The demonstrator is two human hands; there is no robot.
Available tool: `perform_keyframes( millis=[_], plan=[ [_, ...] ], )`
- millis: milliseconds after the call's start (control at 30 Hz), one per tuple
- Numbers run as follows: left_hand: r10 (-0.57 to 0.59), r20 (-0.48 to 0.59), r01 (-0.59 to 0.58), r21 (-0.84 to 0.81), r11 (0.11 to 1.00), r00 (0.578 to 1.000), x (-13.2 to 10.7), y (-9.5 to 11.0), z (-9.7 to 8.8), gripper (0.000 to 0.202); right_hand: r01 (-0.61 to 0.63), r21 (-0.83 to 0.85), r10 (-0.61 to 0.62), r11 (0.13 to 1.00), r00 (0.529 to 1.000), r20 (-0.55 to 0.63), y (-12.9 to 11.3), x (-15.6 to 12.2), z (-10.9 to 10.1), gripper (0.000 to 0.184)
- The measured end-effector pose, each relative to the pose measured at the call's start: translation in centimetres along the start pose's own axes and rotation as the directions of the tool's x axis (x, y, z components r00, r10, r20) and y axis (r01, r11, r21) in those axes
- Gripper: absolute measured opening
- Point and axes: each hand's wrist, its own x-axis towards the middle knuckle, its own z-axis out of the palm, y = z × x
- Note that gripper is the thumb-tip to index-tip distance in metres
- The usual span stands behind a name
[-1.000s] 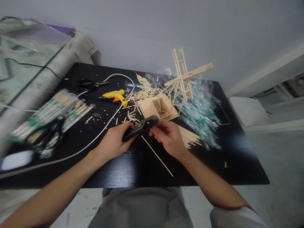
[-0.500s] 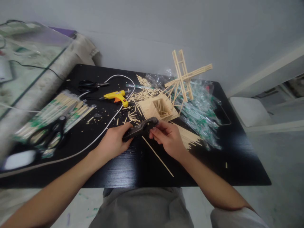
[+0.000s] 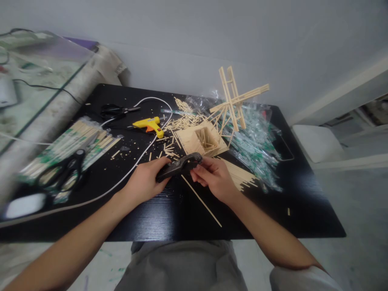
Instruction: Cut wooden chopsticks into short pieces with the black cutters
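My left hand (image 3: 147, 179) is wrapped round the rear of a dark hand tool (image 3: 178, 166) with a curved, hollowed front end; its exact kind does not show. At that front end, the fingers of my right hand (image 3: 216, 178) are pinched together, touching or very close to the tool. Whatever lies between those fingertips is hidden. A single thin wooden stick (image 3: 202, 202) lies slantwise on the table below the hands. Just beyond the tool stands a wooden model (image 3: 189, 139) with a square opening holding short sticks, and a crossed-stick frame (image 3: 232, 99) rises behind it.
On the black table (image 3: 242, 222) lie a yellow glue gun (image 3: 149, 126), black scissors (image 3: 77, 159), a second pair of scissors (image 3: 113, 110) and packed sticks (image 3: 72, 139). A white cable (image 3: 130, 169) curves across the left. Loose sticks (image 3: 239, 173) and crumpled plastic wrappers (image 3: 257, 141) lie right.
The front end of the dark tool has dipped slightly, with both hands still at it. The whole view has shifted a little; the other things stay where they were.
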Motion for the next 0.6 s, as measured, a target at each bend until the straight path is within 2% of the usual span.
perform_keyframes(
  millis=[267, 600],
  plan=[
    [-0.016, 0.024, 0.017, -0.035, 0.999, 1.0, -0.03, -0.27, 0.0, 0.019, -0.013, 0.017, 0.012, 1.0, 0.999, 0.04, -0.02, 0.05, 0.07, 0.042],
    [0.015, -0.008, -0.015, -0.022, 1.0, 1.0, -0.18, -0.02, 0.01, 0.01, -0.033, 0.081, 0.027, 0.996, 0.997, 0.074, 0.35, -0.02, -0.07, 0.037]
  ],
)
